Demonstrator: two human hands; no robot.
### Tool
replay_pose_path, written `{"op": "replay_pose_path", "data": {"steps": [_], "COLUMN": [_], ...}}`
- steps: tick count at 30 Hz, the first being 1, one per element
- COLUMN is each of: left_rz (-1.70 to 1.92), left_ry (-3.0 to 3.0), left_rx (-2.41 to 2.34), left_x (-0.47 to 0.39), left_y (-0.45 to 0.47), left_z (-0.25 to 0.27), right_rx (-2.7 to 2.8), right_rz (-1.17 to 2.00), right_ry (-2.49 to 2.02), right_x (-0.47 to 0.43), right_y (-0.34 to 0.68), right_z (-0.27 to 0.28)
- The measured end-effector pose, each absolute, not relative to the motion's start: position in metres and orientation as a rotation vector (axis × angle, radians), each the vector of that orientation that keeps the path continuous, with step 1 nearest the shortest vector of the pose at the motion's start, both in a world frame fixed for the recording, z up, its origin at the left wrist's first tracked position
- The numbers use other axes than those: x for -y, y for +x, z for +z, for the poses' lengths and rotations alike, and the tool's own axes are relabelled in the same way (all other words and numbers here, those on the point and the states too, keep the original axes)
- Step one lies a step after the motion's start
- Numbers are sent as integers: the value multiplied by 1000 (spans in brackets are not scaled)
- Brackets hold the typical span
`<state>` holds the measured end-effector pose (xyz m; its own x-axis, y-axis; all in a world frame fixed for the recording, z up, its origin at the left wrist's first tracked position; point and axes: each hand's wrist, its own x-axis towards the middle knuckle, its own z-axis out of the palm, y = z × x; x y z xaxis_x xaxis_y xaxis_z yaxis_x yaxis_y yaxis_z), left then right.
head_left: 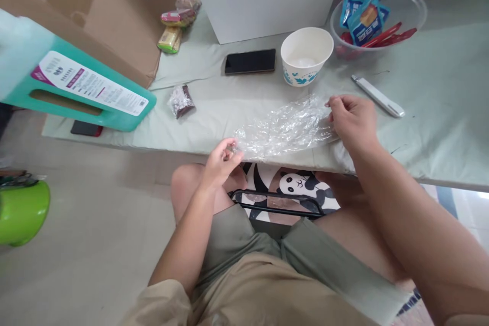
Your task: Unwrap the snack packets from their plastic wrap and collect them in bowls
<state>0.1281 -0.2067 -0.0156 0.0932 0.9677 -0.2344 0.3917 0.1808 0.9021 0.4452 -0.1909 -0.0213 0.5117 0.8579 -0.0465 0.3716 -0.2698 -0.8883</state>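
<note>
A crinkled sheet of clear plastic wrap (284, 130) stretches between my hands above the front of the cloth-covered table. My left hand (223, 160) pinches its near left end, fingers closed on the film. At the other end my right hand (351, 117) grips the right edge between thumb and fingers. Left of the sheet lies a small dark block (182, 101) partly covered in clear film. Just behind the sheet stands a white paper bowl (306, 58) with a blue pattern. Some whitish crumpled material (343, 157) shows under my right wrist.
A black phone (250, 62) lies behind the sheet. A white-handled cutter (378, 96) rests right of my right hand. Farther back, a clear plastic bowl (418, 10) holds blue packets and red items. A large green-liquid jug (126, 86) and a cardboard box (114, 20) stand left.
</note>
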Motion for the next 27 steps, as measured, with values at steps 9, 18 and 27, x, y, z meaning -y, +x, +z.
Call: {"op": "replay_pose_path", "data": {"steps": [9,18,27], "left_rz": [555,916,753], "left_ry": [1912,1193,1394], "left_rx": [-1445,-1596,-1828], "left_x": [204,198,193], "left_y": [134,139,142], "left_z": [-11,-9,-18], "right_rx": [966,1066,1285], "right_rz": [717,716,398], "right_ry": [-1963,-2005,-2110], "right_x": [189,188,163], "right_y": [444,443,446], "right_z": [-10,-9,-30]}}
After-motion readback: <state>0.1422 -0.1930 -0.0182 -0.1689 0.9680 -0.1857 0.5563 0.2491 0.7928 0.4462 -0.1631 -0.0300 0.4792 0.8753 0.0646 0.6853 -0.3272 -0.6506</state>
